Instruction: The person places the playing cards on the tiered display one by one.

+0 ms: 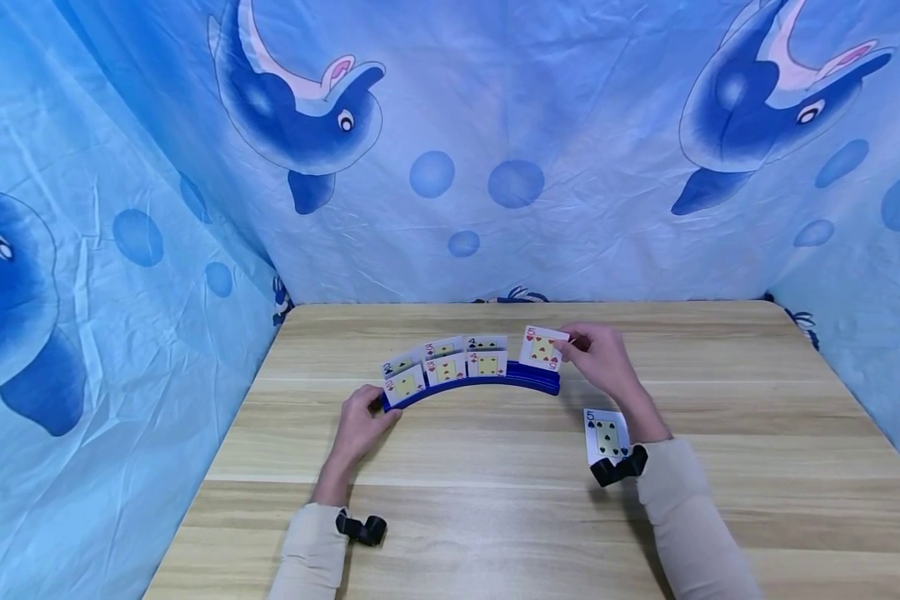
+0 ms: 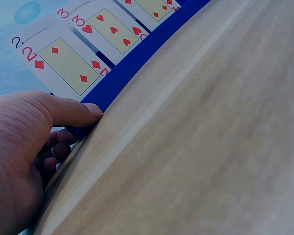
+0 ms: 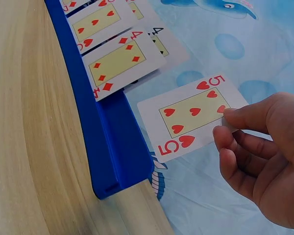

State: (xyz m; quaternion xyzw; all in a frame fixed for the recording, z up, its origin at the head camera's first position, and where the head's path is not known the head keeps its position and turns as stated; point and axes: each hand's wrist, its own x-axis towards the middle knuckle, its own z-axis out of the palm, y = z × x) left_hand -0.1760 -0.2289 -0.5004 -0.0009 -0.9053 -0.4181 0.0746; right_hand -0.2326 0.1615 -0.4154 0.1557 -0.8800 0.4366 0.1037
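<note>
A curved blue card holder (image 1: 534, 377) stands on the table with playing cards upright in two rows. My left hand (image 1: 362, 423) grips its left end, thumb in front and fingers behind, beside the two of diamonds (image 2: 63, 61). The three of hearts (image 2: 110, 27) and four of diamonds (image 3: 120, 63) follow along the front row. Behind them, partly covered, are a black two, a red three and a black four (image 3: 159, 43). My right hand (image 1: 603, 358) pinches the five of hearts (image 3: 193, 111) by its edge over the bare right end; whether the card touches the slot, I cannot tell.
A five of spades (image 1: 606, 433) lies face up on the wooden table (image 1: 480, 483), under the right forearm and partly hidden by the black wrist camera (image 1: 618, 467). Blue curtains with dolphins (image 1: 307, 108) hang behind the table and at both sides.
</note>
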